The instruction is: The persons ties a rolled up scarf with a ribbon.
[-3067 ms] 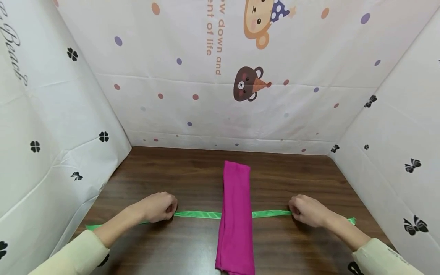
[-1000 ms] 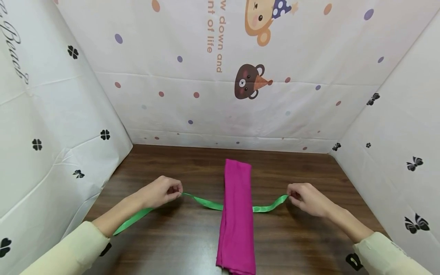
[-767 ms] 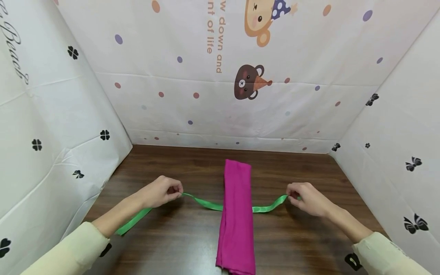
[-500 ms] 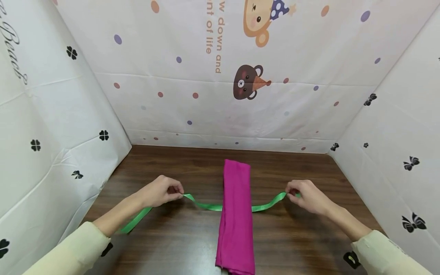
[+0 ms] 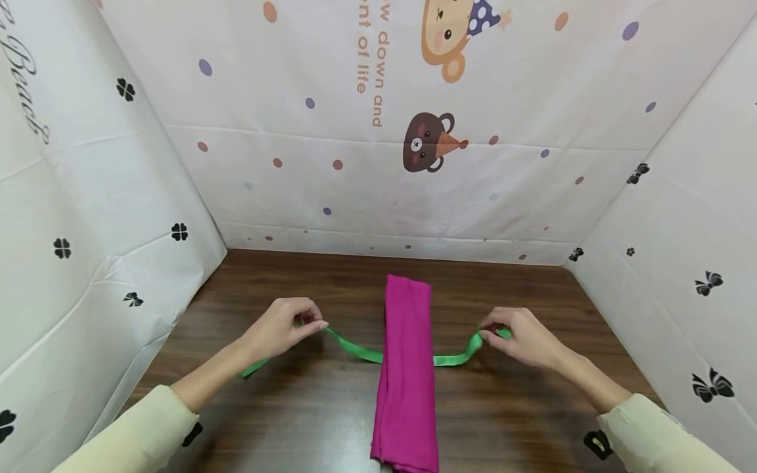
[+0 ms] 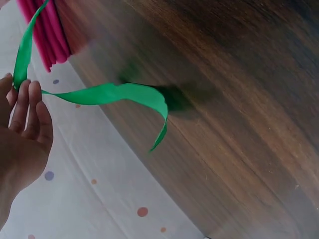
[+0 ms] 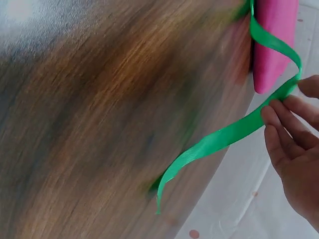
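Green ribbon point(image 5: 361, 353) runs under folded magenta cloth point(image 5: 405, 368) on wooden table point(image 5: 307, 407); left hand point(image 5: 282, 325) pinches ribbon's left part, lifted; right hand point(image 5: 520, 336) pinches right part; loose ends hang free; no containers visible.

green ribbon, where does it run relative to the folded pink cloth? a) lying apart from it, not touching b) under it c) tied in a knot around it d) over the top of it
b: the green ribbon disappears at one side edge of the pink cloth and comes out at the other, while the left hand and the right hand each pinch a lifted part.
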